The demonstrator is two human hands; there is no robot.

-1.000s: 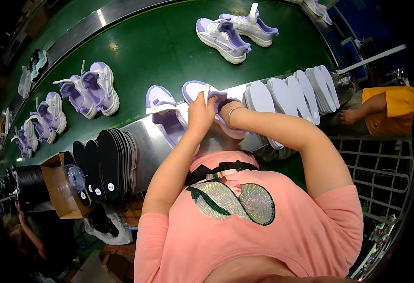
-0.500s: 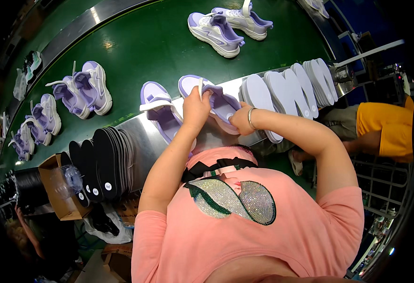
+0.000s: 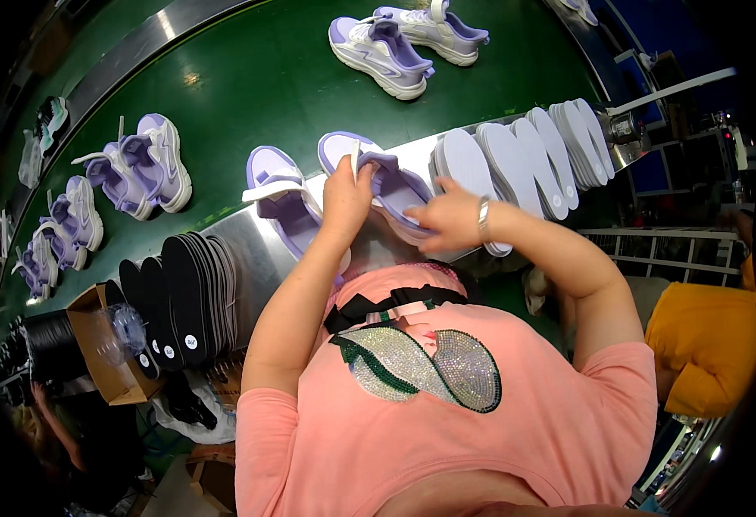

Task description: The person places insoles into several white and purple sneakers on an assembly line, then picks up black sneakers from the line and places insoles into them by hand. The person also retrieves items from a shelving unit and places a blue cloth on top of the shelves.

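Observation:
My left hand (image 3: 346, 196) is closed on the tongue of a white and lilac sneaker (image 3: 404, 191), pulling it up from the shoe's opening. At the heel end of that sneaker is my right hand (image 3: 457, 219), its fingers apart and slightly blurred, with nothing visible in them. Whether its fingertips touch the collar I cannot tell. The matching sneaker (image 3: 294, 215) stands just left, tongue raised, partly behind my left forearm. Right beside my right hand lie stacks of pale grey insoles (image 3: 473, 164).
Black insoles (image 3: 190, 297) stand stacked at the left, near a cardboard box (image 3: 106, 353) with clear plastic. More sneakers (image 3: 141, 165) sit on the green belt (image 3: 249, 77), another pair (image 3: 382, 56) farther off. A person in yellow (image 3: 701, 345) is at the right.
My right hand has drawn back to the right from the sneaker's heel, and its fingers have spread. My left hand keeps its hold. The person in yellow has shifted lower in the view.

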